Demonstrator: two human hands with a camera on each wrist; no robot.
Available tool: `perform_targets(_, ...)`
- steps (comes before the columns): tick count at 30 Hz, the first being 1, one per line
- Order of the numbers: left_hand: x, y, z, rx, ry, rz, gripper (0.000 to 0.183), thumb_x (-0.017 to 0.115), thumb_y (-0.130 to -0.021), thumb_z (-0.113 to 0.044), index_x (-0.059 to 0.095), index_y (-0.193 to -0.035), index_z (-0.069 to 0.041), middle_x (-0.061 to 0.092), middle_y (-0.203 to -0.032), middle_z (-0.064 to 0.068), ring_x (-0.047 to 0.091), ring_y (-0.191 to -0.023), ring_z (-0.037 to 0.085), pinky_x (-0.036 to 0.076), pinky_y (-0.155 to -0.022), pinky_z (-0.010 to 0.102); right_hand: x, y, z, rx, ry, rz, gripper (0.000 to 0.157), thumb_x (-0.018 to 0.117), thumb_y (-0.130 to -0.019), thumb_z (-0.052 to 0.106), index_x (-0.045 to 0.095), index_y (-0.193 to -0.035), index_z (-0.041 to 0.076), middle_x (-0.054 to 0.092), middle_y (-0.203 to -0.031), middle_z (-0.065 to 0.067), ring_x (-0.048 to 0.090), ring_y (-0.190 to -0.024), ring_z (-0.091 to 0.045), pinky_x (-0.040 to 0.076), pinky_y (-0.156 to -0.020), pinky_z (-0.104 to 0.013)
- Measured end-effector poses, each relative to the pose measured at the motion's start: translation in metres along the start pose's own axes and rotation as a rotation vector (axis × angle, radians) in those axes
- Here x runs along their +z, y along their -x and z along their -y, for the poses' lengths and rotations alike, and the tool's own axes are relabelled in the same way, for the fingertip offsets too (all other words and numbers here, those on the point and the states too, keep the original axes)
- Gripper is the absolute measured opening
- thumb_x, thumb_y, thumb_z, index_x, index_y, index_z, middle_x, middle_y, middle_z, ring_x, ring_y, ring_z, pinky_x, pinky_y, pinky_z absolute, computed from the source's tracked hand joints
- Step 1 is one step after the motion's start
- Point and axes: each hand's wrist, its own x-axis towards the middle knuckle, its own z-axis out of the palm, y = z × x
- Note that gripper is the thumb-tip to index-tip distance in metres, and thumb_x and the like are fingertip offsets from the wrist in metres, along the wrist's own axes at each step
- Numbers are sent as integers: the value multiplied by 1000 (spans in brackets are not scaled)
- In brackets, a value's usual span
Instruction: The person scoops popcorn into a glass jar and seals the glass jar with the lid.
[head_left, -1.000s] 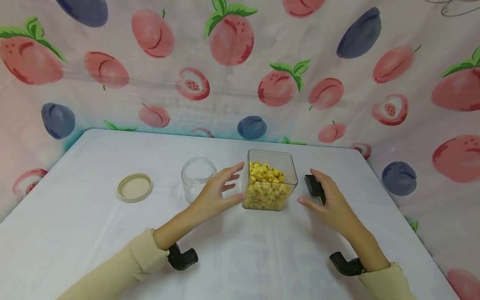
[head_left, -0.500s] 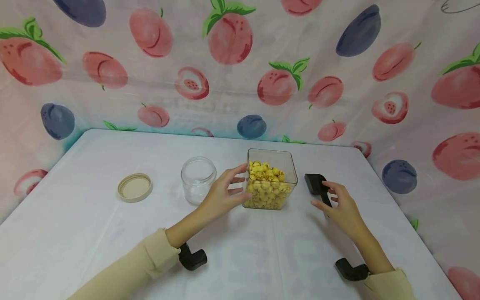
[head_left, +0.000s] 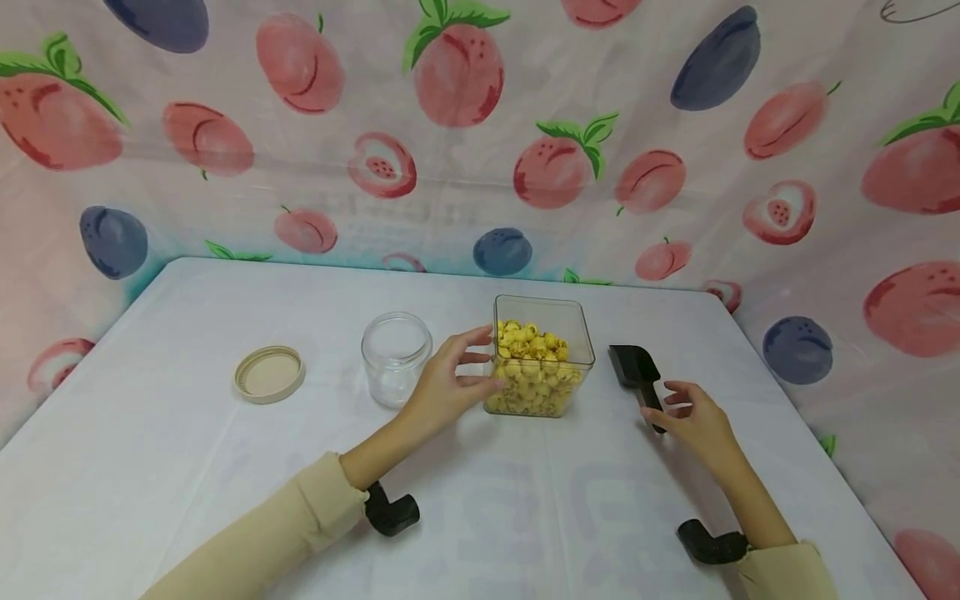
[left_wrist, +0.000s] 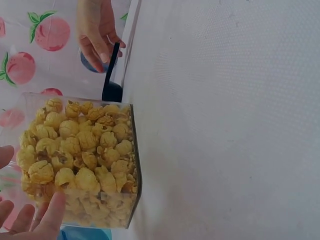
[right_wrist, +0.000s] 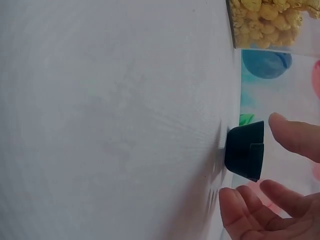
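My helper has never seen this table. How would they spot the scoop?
On the white table, find the clear box of popcorn. Just to its right, by the person's right hand, is the scoop. It is black with a handle, unlike the clear jar and beige lid.

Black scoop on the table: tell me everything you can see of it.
The scoop is black all over and looks like plastic, with a wide, straight-edged bowl and a slim handle. No popcorn shows in it. It lies on the white-covered table, right of the clear popcorn container and apart from it, bowl pointing away from the person, handle slanting back toward them. The right hand is at the handle; whether it touches is unclear.
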Motion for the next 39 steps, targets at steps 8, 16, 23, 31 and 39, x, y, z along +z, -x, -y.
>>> perform_targets(8,0,-2,5,12,-22,-7,64,72,-81,-10,43,-138,-9,49,-131,13,56,-111,29,53,-88,41,-2,-1,-1,92,-25,83,72,67,-85,36,36,-131,-10,50,-112,-28,62,-76,-17,50,-67,-25)
perform_targets(16,0,-4,7,14,-36,-18,61,72,-81,-11,45,-136,-10,51,-125,15,58,-108,31,54,-86,40,-2,-1,-3,126,-38,103,61,68,-84,32,44,-118,-13,56,-93,-18,58,-68,-11,54,-61,-25)
perform_targets(23,0,-6,10,14,-47,-37,59,72,-81,-13,47,-135,-10,53,-122,17,59,-105,28,55,-85,39,-2,0,-4,117,-35,111,54,67,-84,31,46,-109,-12,60,-84,-12,58,-64,-10,52,-57,-24)
perform_targets(31,0,-5,11,17,-51,-41,59,72,-81,-12,48,-134,-11,53,-121,17,59,-105,28,55,-84,38,-3,0,-4,132,-16,104,52,66,-85,33,47,-104,-11,60,-80,-11,57,-62,-12,50,-56,-26)
perform_targets(39,1,-5,10,16,-31,-36,58,71,-81,-11,47,-134,-9,52,-123,18,58,-108,31,54,-86,42,-7,1,0,106,0,86,46,63,-87,30,49,-104,-11,64,-79,-11,56,-62,-12,47,-54,-25)
